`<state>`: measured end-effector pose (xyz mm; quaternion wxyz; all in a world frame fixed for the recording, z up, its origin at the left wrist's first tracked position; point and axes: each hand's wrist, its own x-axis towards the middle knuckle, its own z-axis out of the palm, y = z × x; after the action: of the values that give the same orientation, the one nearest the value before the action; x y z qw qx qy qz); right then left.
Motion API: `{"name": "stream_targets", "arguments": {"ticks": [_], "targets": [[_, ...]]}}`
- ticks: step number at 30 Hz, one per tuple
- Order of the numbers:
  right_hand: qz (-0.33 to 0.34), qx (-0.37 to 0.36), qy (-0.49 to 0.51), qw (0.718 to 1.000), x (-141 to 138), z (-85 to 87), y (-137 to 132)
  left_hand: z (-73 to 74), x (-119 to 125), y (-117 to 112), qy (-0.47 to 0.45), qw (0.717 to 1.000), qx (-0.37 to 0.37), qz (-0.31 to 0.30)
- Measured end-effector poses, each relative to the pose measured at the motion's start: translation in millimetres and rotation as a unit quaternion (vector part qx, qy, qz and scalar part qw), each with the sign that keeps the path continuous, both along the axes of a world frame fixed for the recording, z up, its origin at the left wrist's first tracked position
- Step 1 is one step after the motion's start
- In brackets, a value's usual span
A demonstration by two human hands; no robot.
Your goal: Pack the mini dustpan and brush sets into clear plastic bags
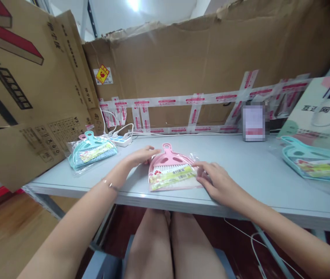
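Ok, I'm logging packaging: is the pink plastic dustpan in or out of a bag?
In: crinkled clear film juts past the pink dustpan.

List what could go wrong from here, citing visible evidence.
The pink half-round plastic dustpan wrapped in clear film lies near the front edge of the flat grey tabletop; a careless pull might drop it. The film could slip under the right hand. Shifting the leftmost turquoise half-round plastic dustpan might snag nearby thin white cables.
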<state>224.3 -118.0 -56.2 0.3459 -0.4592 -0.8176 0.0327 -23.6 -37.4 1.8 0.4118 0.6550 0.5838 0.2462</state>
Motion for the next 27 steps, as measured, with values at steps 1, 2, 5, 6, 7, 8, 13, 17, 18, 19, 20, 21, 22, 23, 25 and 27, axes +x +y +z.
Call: {"name": "stream_targets", "arguments": {"ticks": [1,2,5,6,7,8,13,17,18,19,20,21,22,23,25,27], "targets": [[-0.003,0.002,-0.003,1.000,0,2.2,8,0.8,5,15,-0.008,1.000,-0.002,-0.011],[-0.006,0.004,-0.009,1.000,2,4.7,17,0.1,10,27,-0.016,1.000,0.009,-0.014],[-0.002,0.007,-0.039,0.999,15,14.2,51,-7.5,23,52,-0.045,0.997,0.054,-0.005],[0.008,0.004,-0.053,0.999,22,17.7,62,-10.2,26,56,-0.056,0.996,0.071,0.005],[0.024,-0.010,-0.066,0.997,30,21.5,72,-12.1,28,60,-0.067,0.994,0.088,0.016],[0.044,-0.036,-0.077,0.995,38,25.4,80,-12.9,28,64,-0.078,0.991,0.103,0.028],[0.129,-0.231,-0.077,0.961,68,48.8,105,-6.6,24,78,-0.113,0.984,0.128,0.047],[0.052,-0.318,0.088,0.943,61,58.8,134,-2.2,16,81,-0.137,0.988,0.072,-0.001],[0.016,-0.307,0.125,0.943,54,57.3,145,-1.4,12,81,-0.138,0.989,0.054,-0.016],[-0.013,-0.297,0.150,0.943,45,54.1,158,-0.5,8,80,-0.131,0.990,0.040,-0.026],[-0.030,-0.296,0.162,0.941,35,49.9,170,0.3,4,79,-0.111,0.993,0.026,-0.033],[-0.033,-0.301,0.165,0.939,25,45.2,182,1.1,0,79,-0.082,0.996,0.008,-0.044],[-0.026,-0.310,0.164,0.936,15,40.9,193,2.0,-3,78,-0.050,0.997,-0.007,-0.056],[-0.019,-0.316,0.164,0.934,5,37.5,202,3.1,-5,78,-0.022,0.997,-0.015,-0.068],[-0.008,-0.314,0.177,0.933,-8,36.1,214,7.1,-5,79,0.002,0.997,-0.002,-0.077],[-0.006,-0.285,0.211,0.935,-11,42.6,220,15.9,1,81,-0.009,0.997,0.053,-0.054]]}}
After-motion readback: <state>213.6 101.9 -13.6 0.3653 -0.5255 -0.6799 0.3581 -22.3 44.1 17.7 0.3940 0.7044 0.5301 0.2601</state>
